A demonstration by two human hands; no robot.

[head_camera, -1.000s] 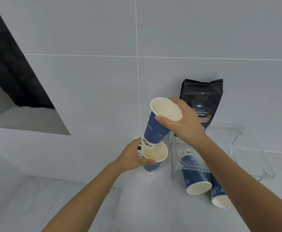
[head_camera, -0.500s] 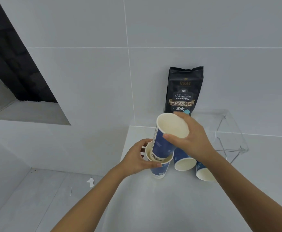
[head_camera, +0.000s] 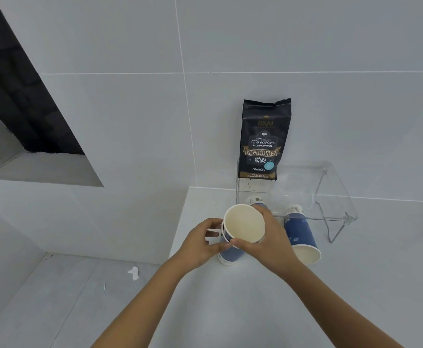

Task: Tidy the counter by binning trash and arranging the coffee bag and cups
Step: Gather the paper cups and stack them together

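Together, right hand gripping top cup, left hand clasping lower cup

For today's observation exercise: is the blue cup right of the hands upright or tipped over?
Tipped over. The blue cup lies on its side on the counter, its open mouth facing the camera.

- Coffee bag: black, gold lettering, pale blue round sticker.
- Paper cup at centre: cream inside, dark blue outside.
- Cup at 3 o'clock: blue, white speckled print.
- Surface, wall tiles: white.
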